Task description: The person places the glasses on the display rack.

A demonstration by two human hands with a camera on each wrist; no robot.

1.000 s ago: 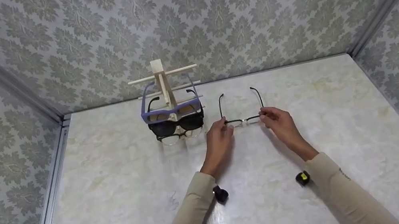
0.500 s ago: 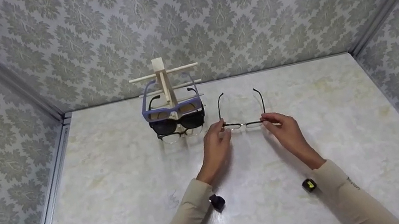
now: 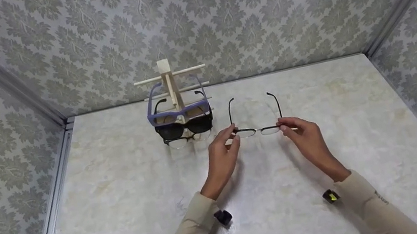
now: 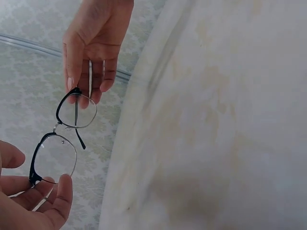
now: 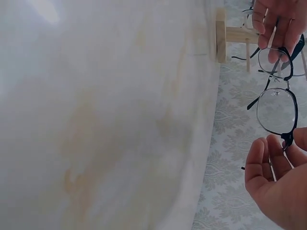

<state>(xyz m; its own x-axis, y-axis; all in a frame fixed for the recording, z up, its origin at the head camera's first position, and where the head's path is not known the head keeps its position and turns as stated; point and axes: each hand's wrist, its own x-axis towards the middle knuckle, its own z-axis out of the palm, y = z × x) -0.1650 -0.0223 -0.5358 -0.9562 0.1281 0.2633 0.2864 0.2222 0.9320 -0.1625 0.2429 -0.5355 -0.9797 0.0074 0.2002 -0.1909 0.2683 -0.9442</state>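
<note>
Between both hands hangs a pair of eyeglasses [image 3: 245, 130] with a dark upper frame, thin metal lower rims and clear lenses. Its temples are unfolded and point away from the person. My left hand [image 3: 222, 159] pinches the frame's left corner with thumb and fingers. At the opposite corner, my right hand [image 3: 311, 142] pinches the hinge area in the same way. In the left wrist view the eyeglasses [image 4: 33, 165] appear tilted between the two hands. The right wrist view shows the eyeglasses [image 5: 296, 112] too, with the right hand [image 5: 278, 184] at the lower end.
Left of the hands stands a wooden eyewear rack [image 3: 164, 67] with crossbars. It bears purple-framed glasses [image 3: 154, 120], black sunglasses [image 3: 170, 131] and clear-lensed glasses [image 3: 178, 143]. The uppermost bar holds no glasses. Patterned walls [image 3: 217, 18] enclose the marbled table [image 3: 123, 216].
Both hands have drawn slightly back towards the person, still holding the eyeglasses. The right hand has shifted a little to the right. The rack's glasses stay in place.
</note>
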